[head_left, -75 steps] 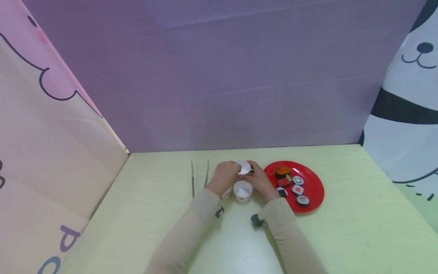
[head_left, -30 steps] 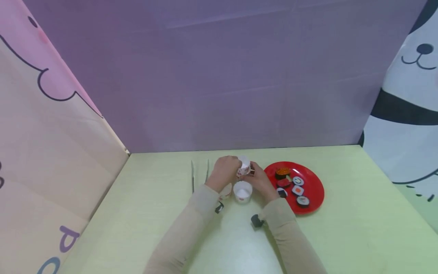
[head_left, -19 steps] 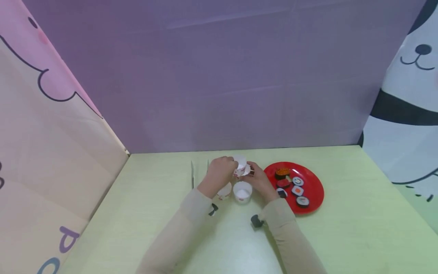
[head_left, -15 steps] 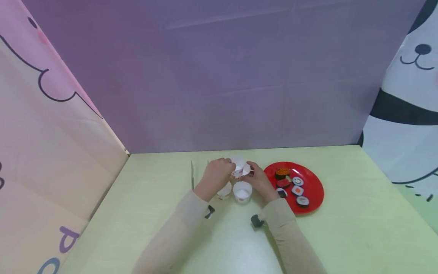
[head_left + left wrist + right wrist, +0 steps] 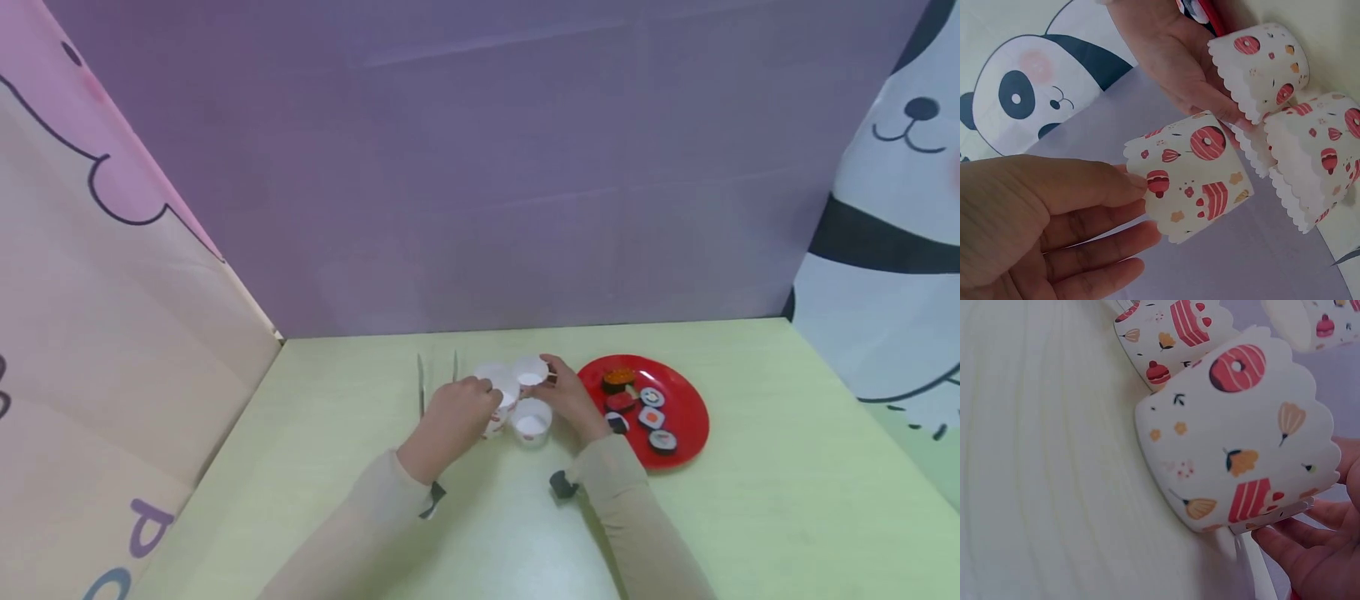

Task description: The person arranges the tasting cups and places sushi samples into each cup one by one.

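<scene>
My left hand (image 5: 453,421) pinches the scalloped rim of a white paper baking cup (image 5: 1194,181) printed with doughnuts and cake slices, thumb in front. In the head view this cup is tilted above another baking cup (image 5: 495,427), which it partly hides. To its right, my right hand (image 5: 567,396) holds a similar baking cup (image 5: 530,370) between thumb and fingers. A further baking cup (image 5: 532,421) stands upright on the table just in front of it. In the right wrist view that standing cup (image 5: 1235,437) hides most of the one in my right hand (image 5: 1316,550).
Right of the cups lies a red plate (image 5: 690,417) bearing several sushi pieces (image 5: 652,417). Two thin metal prongs, perhaps tongs (image 5: 422,387), lie to the left. A purple cloth (image 5: 480,167) hangs behind the pale table (image 5: 787,467).
My left hand has drawn its baking cup out of the one in my right hand and carried it left and nearer. My right hand has stayed in place.
</scene>
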`<control>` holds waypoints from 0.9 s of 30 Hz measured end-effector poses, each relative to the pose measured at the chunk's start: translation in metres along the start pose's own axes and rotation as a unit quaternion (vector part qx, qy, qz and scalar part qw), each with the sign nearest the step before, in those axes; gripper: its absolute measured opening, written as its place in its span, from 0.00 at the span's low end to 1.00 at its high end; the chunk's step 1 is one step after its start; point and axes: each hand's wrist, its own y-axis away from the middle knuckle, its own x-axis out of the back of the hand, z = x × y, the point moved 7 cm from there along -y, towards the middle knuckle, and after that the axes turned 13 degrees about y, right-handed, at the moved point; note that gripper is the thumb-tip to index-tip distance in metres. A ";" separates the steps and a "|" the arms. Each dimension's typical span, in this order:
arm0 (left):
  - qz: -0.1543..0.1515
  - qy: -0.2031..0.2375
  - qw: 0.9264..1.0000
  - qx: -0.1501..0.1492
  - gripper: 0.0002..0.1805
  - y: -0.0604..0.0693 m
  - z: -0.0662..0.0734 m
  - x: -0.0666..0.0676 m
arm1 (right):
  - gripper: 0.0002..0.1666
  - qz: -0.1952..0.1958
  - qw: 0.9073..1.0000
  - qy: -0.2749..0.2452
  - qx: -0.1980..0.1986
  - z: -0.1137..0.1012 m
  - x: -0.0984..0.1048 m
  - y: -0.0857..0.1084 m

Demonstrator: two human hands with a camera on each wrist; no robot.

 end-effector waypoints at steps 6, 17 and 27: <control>0.004 0.002 1.000 -0.004 0.06 0.015 0.011 0.003 | 0.43 0.003 1.000 -0.008 0.005 -0.001 0.000 -0.001; -0.026 -0.007 1.000 -0.014 0.06 0.034 0.020 -0.005 | 0.43 0.008 1.000 -0.009 0.016 -0.001 0.000 -0.002; -0.072 -0.009 0.997 -0.021 0.03 0.039 0.024 -0.027 | 0.44 0.002 1.000 -0.012 0.004 0.002 -0.001 -0.002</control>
